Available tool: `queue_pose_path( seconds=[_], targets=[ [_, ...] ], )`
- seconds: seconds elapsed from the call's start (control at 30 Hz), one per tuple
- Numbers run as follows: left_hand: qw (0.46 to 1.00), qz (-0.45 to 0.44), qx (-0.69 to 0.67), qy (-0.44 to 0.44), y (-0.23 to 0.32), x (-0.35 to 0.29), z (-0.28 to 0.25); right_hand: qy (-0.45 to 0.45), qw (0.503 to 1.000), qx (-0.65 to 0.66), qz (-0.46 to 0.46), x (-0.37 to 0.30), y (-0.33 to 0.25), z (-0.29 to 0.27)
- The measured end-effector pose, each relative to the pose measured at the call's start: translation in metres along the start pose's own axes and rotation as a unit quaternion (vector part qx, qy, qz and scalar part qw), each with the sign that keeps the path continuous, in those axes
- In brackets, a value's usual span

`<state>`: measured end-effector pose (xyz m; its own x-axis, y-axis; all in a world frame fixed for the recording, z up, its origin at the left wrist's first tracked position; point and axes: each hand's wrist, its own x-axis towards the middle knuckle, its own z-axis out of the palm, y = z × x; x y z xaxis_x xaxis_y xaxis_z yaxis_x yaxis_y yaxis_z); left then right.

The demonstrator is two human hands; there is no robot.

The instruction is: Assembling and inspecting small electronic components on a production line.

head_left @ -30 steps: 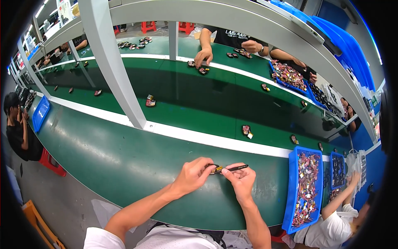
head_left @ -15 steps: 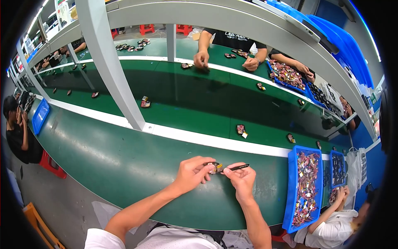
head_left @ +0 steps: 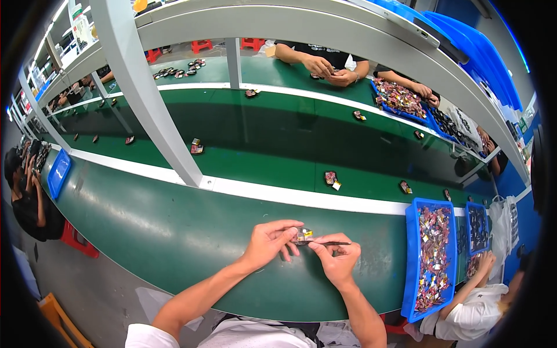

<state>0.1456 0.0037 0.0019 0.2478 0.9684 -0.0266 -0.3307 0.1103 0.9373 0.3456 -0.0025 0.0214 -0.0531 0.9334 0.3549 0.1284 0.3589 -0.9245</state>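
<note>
Near the lower centre of the frame, your left hand [head_left: 270,242] pinches a small dark part with a yellow patch [head_left: 304,235] between thumb and fingers. Just beside it, your right hand [head_left: 339,258] grips a slim black tool [head_left: 333,243], its tip at the part; whether it touches, you can't tell. At lower right, a blue tray [head_left: 411,255] of small pieces stands on the green worktable [head_left: 168,226].

Held part [head_left: 304,234]: dark, with a yellow patch. Slim hand tool [head_left: 335,243]: black. Bench [head_left: 174,226]: muted green; rail [head_left: 290,198]: white. Conveyor belt [head_left: 261,165]: deep green. Large tray [head_left: 412,249]: blue, its packed pieces [head_left: 433,249] mottled pink, white and gold.
</note>
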Motion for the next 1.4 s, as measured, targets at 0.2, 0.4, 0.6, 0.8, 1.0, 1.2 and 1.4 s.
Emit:
queue_pose_path(
  seconds=[0.2,0.4,0.6,0.8,1.0,1.2,1.4],
  targets=[
    [1.0,0.008,0.0,0.007,0.0007,0.0002,0.0017,0.027,0.998,-0.008,-0.047,-0.0004,0.0009,0.0052],
    [1.0,0.007,-0.007,0.008,-0.0012,-0.0006,0.0014,0.026,0.998,-0.014,-0.05,-0.0005,0.0021,0.0058],
    [1.0,0.001,-0.006,0.013,-0.0006,-0.0011,0.002,0.014,0.999,-0.027,-0.014,-0.0006,0.0003,0.0027],
    [1.0,0.004,-0.007,0.008,0.0011,-0.0019,0.0009,0.014,0.998,-0.049,-0.039,-0.0006,0.0008,0.0038],
    [1.0,0.012,0.008,0.021,0.0026,-0.0024,0.0046,0.013,0.999,-0.037,-0.006,-0.0009,0.0027,0.0033],
    [0.999,0.019,0.014,0.028,0.0036,-0.0012,0.0022,0.036,0.998,-0.029,-0.03,-0.0006,0.0045,0.0059],
    [0.999,0.02,0.014,0.028,0.0023,-0.0034,0.0045,0.02,0.996,-0.053,-0.066,-0.0006,-0.0029,0.0059]
  ],
)
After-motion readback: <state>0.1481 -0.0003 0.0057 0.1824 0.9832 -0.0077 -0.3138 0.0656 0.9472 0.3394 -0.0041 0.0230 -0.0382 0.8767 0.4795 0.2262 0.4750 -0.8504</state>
